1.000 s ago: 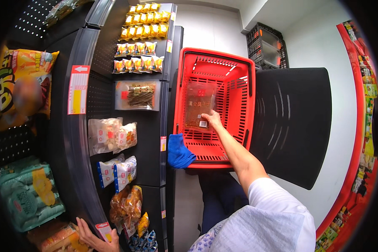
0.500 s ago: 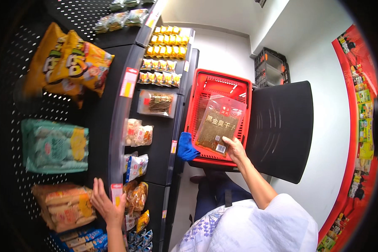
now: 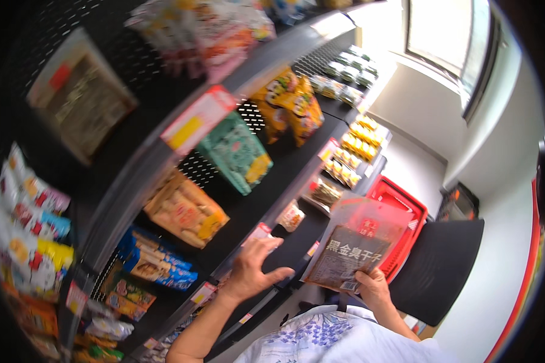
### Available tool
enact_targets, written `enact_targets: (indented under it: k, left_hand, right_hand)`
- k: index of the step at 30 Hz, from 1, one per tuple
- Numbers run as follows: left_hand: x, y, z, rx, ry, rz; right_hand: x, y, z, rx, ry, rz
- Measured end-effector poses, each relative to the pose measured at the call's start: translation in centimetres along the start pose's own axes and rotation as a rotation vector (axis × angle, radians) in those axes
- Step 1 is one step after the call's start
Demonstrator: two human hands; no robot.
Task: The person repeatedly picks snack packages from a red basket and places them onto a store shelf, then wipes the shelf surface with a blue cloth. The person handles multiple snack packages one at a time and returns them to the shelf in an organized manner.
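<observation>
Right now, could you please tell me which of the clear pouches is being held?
The clear pouch with brown contents, gripped by the right hand; others, like the upper-left pouch, sit on shelves.

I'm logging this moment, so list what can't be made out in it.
Head view: much inside the red basket, hidden by the brown packet.
Head view: most fingers of the right hand, behind that packet.
Head view: tops of the pink-and-white bags, cut by the upper edge.
Head view: whether the left hand touches the shelf edge; blur, overlap.
</observation>
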State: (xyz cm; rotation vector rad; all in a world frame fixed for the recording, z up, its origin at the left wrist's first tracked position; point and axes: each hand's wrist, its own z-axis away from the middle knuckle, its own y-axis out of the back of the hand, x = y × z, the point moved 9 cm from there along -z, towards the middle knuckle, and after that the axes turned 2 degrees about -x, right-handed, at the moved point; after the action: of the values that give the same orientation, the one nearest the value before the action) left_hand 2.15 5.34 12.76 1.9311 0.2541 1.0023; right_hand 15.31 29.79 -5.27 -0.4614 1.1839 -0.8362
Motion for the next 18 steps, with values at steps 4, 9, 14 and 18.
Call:
enact_targets:
  k: [4,9,14,18]
  left_hand:
    - [5.1,3.6,1.3,0.037,0.158,0.225]
    - [7.6,10.4,4.0,0.249,0.253,0.467]
    - [11.0,19.3,5.3,0.534,0.200,0.576]
    - [14.1,26.9,5.7,0.730,0.063,0.302]
  right_hand:
    - [-6.6,-9.1,-2.2,-0.297,0.220,0.099]
    - [-11.6,-22.1,-2.3,-0.607,0.273,0.292]
    - [-16.7,-35.2,0.7,-0.774,0.500,0.625]
    - [-20.4,-44.5,2.8,-0.924,0.793,0.686]
